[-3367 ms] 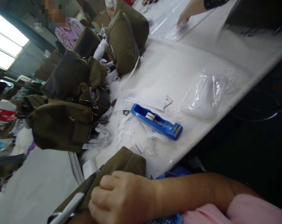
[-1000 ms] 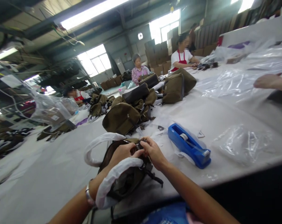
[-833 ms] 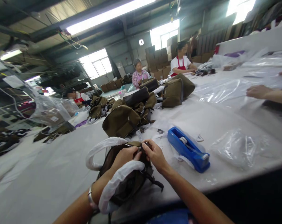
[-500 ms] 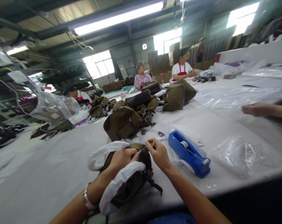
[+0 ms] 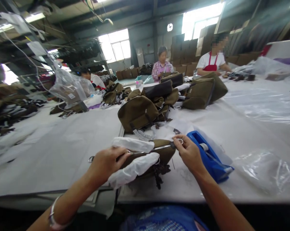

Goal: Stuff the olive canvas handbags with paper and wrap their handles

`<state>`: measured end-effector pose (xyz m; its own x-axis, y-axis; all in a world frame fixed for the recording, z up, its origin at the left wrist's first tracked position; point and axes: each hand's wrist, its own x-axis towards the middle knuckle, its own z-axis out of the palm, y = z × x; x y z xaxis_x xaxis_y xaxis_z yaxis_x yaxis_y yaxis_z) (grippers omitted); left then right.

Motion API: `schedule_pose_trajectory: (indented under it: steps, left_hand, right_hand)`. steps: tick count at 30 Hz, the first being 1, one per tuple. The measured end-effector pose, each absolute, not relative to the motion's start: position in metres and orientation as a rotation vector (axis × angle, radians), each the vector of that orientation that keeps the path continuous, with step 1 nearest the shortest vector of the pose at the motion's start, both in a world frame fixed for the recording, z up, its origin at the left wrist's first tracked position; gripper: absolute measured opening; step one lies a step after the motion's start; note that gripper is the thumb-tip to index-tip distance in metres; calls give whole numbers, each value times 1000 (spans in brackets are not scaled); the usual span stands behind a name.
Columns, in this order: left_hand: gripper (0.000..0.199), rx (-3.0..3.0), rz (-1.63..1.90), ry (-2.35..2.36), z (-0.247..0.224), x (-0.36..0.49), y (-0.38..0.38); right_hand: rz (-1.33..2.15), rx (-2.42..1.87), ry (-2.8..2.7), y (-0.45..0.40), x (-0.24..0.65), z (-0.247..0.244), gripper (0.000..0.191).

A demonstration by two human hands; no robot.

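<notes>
An olive bag with a metal zipper across its top rests on the white table. White wrapping covers its two handles. At the zipper's left part, my left hand is closed, its thumb and fingers pinching the zipper area; the zipper pull itself is hidden. My right hand pinches the dark tab at the bag's right end, beside a metal ring. Dark straps hang from the bag's near side.
A blue tape dispenser stands right of my right hand. Further back lies a pile of olive bags. Clear plastic spreads over the right side. Two people sit across the table; another is partly visible at the back left.
My left hand has moved left along the zipper, away from my right hand, and more of the zipper shows closed between them. The view has turned left, and the other hand at right is gone.
</notes>
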<state>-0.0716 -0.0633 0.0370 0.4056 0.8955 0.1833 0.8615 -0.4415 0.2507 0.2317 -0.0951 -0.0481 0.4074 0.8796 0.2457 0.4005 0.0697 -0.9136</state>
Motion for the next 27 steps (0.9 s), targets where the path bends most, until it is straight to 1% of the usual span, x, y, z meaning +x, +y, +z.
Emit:
schedule_pose_trajectory:
  steps: [3,5,11,13,16,19,24,27]
  left_hand:
    - [37,2735,128,1664,37,-63,-62]
    - [38,2700,83,1605,39,-61,-62]
    - [35,2395,337,1406,53,-86,-73]
    - [35,2354,423,1397,55,-98,-79]
    - [31,2430,521,1553,51,-109,-85]
    - [24,2520,531,1712,45,-114,-85]
    - [22,2236,646,1432,46,-124,-80]
    - [28,2199,770,1528,41,-143,-74]
  right_hand:
    - [439,-1577,-1250,-99,225,-40,32]
    - [418,-1598,-1258,-100,227,-39,32]
    - [601,-1580,-1213,-100,239,-48,38]
    - [609,-1577,-1234,-102,236,-46,39]
    - [507,-1598,-1299,-107,227,-33,36]
    - [373,-1632,-1362,-111,219,-18,32]
    - [398,-1720,-1346,-109,223,-15,37]
    - [348,-1794,-1317,-110,232,-22,38]
